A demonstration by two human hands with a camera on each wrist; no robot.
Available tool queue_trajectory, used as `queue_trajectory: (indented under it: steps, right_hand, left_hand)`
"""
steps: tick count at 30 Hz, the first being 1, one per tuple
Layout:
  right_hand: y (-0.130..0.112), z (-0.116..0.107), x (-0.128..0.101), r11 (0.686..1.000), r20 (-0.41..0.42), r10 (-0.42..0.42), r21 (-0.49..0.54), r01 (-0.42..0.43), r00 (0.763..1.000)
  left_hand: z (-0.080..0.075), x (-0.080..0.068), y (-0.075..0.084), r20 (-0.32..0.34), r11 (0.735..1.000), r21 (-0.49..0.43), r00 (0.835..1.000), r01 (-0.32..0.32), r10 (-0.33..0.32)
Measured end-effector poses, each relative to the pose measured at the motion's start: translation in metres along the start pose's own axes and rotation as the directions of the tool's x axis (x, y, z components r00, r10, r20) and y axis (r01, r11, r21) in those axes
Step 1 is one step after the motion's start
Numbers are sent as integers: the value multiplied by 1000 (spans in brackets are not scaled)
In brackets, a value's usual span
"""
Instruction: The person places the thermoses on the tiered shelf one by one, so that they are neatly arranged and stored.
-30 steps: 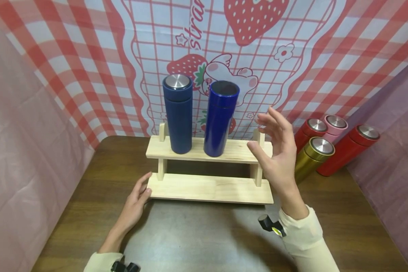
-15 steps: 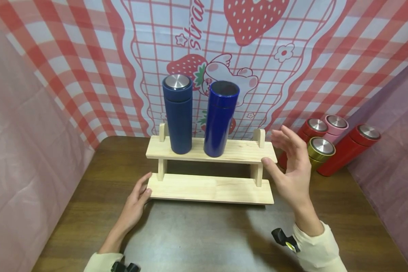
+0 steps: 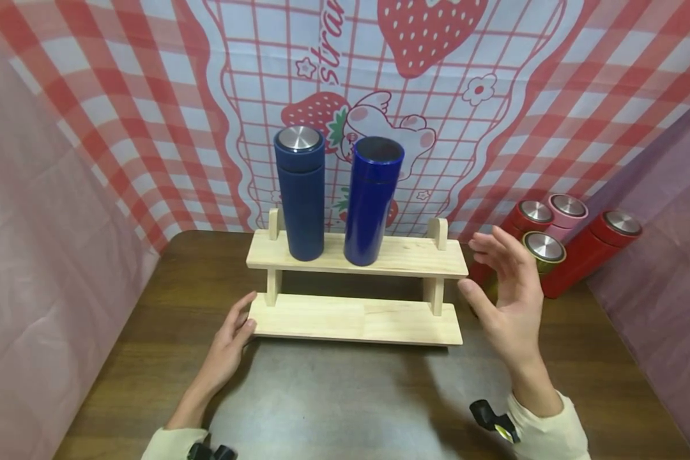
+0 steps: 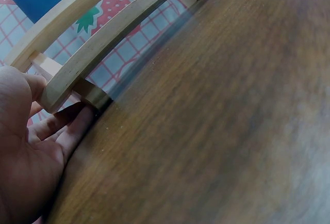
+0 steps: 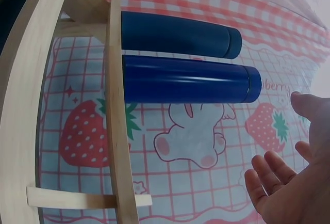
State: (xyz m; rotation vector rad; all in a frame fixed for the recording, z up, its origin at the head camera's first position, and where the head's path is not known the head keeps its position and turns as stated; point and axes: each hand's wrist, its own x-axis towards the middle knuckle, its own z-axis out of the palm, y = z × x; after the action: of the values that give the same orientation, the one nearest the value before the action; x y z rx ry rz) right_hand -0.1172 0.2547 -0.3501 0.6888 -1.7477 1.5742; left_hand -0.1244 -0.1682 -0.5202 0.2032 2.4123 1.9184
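Note:
A two-tier wooden rack (image 3: 353, 319) stands on a dark wooden table (image 3: 345, 396). On its top shelf (image 3: 405, 255) stand a matte navy flask (image 3: 301, 191) with a steel lid and a glossy blue flask (image 3: 374, 201). My left hand (image 3: 230, 342) rests open on the table, fingertips touching the rack's lower left corner (image 4: 62, 90). My right hand (image 3: 508, 294) hovers open, fingers spread, just right of the rack and in front of a gold flask (image 3: 543, 250). It holds nothing. The right wrist view shows the two blue flasks (image 5: 185, 77) and my spread fingers (image 5: 278, 180).
At the table's right rear lie two red flasks (image 3: 598, 252) and a pink one (image 3: 566, 209) beside the gold one. A strawberry-print cloth (image 3: 379, 76) hangs behind, and pink fabric walls close both sides.
My right hand has moved right and down, from in front of the rack's right post to the space beside the rack, near the gold flask. The left hand has stayed put.

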Motion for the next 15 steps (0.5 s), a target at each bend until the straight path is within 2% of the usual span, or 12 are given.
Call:
queue_trajectory:
  steps: [7, 15]
  right_hand:
    - [0, -5, 0, 1000, -14, -2, 15, 2, 1000]
    - [-8, -14, 3, 1000, -71, -5, 5, 5, 997]
  left_hand:
    - [0, 0, -2, 7, 1000, 5, 1000, -2, 2]
    - [0, 0, -1, 7, 1000, 0, 1000, -7, 7]
